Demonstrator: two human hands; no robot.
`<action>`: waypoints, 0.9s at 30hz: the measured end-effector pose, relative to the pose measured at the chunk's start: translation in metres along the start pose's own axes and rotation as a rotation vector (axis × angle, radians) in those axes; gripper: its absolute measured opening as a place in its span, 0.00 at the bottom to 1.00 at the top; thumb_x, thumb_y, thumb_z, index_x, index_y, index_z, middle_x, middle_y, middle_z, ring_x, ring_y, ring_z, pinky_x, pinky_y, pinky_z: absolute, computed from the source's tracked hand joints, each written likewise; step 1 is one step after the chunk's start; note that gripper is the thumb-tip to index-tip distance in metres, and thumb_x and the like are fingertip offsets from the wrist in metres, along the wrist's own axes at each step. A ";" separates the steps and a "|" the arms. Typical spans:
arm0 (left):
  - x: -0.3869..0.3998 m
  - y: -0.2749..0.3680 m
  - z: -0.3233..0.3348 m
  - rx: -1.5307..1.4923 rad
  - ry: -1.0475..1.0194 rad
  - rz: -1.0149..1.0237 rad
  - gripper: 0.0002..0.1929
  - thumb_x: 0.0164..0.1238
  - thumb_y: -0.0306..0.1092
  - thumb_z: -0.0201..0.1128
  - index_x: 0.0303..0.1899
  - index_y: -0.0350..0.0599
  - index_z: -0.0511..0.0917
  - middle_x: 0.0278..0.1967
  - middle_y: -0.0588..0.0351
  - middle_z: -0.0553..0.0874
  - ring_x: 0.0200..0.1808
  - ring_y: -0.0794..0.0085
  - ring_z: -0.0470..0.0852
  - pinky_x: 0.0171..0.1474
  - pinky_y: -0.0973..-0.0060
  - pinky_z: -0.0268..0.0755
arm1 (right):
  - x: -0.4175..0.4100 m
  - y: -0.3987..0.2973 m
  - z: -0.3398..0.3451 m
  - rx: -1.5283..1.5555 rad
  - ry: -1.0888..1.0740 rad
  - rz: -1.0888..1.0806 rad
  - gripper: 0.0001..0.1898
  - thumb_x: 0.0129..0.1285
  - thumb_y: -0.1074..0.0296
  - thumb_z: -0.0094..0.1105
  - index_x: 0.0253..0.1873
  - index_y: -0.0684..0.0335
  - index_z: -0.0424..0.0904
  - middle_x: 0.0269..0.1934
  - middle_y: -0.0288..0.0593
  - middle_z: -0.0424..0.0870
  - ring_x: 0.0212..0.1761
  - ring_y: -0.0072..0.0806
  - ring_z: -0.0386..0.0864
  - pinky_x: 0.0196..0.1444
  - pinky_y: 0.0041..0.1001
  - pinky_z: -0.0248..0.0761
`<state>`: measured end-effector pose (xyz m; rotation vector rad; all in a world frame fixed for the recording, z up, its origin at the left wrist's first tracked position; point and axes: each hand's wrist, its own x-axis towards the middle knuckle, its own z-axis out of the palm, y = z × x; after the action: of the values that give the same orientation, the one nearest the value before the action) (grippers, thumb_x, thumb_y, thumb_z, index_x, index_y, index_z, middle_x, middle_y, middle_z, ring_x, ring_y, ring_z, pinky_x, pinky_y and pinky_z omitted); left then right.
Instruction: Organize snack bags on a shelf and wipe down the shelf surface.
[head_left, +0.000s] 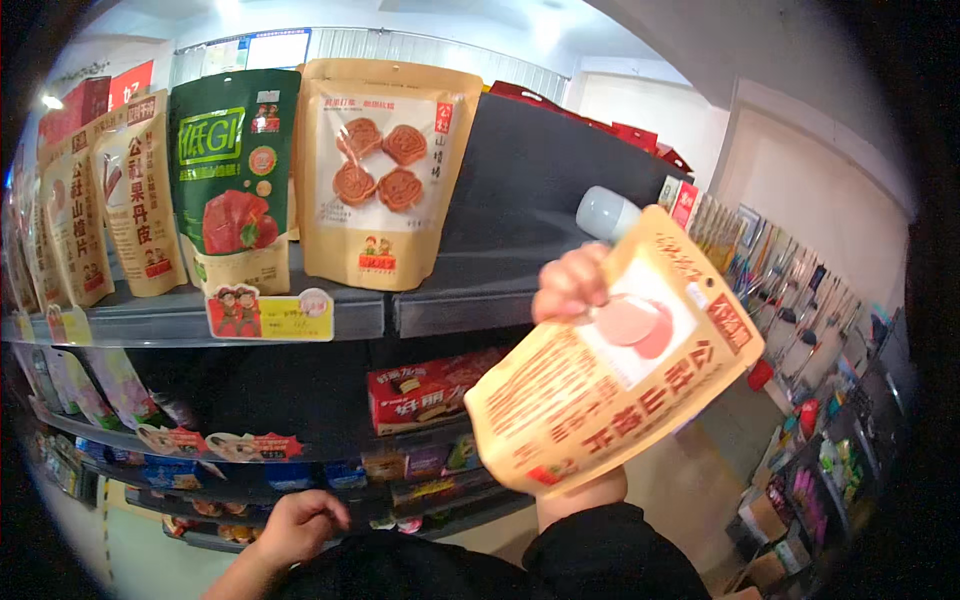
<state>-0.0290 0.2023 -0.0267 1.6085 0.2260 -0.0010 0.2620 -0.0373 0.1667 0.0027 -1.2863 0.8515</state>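
Note:
My right hand (574, 281) grips the edge of a tan snack pouch (622, 360), its fingers and thumb pinching the side. The pouch is tilted in front of the shelf and bears writing and a picture of pink-red round slices. Below it, the black-sleeved right forearm shows. My left hand (304, 525) hangs low before the lower shelves, fingers loosely curled, with nothing visible in it. On the top shelf ahead stand a large tan pouch (386, 176) picturing reddish-brown molded pieces, a green pouch (232, 176), and several slimmer tan pouches (142, 195).
A yellow price tag (274, 315) hangs on the shelf edge (352, 313). Behind the held pouch is a white rounded cylinder (606, 214). Red snack boxes (427, 390) sit one shelf down. Along the right wall are hanging utensils (795, 300); cardboard boxes (765, 517) stand low there.

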 end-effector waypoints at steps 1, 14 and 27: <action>0.000 -0.004 -0.002 0.070 -0.020 0.043 0.12 0.58 0.17 0.48 0.32 0.40 0.80 0.27 0.63 0.81 0.27 0.84 0.75 0.29 0.83 0.67 | 0.001 0.029 0.007 0.058 0.041 -0.015 0.10 0.70 0.59 0.54 0.37 0.56 0.70 0.28 0.32 0.63 0.33 0.23 0.60 0.44 0.23 0.64; -0.071 -0.051 -0.050 -0.212 0.086 0.231 0.04 0.43 0.20 0.49 0.18 0.36 0.71 0.21 0.57 0.73 0.26 0.74 0.69 0.29 0.77 0.58 | 0.011 0.200 -0.005 0.478 0.156 0.070 0.17 0.68 0.49 0.54 0.34 0.56 0.65 0.31 0.35 0.63 0.35 0.25 0.59 0.46 0.26 0.60; -0.143 -0.069 -0.088 -0.354 0.258 0.352 0.16 0.75 0.48 0.59 0.39 0.44 0.78 0.32 0.69 0.77 0.30 0.86 0.68 0.32 0.85 0.58 | 0.033 0.400 0.038 0.752 -0.057 0.496 0.15 0.66 0.52 0.59 0.33 0.54 0.65 0.27 0.33 0.61 0.33 0.24 0.61 0.43 0.27 0.61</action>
<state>-0.1916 0.2713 -0.0706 1.2739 0.1292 0.4943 0.0100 0.2452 0.0286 0.3166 -0.9605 1.7360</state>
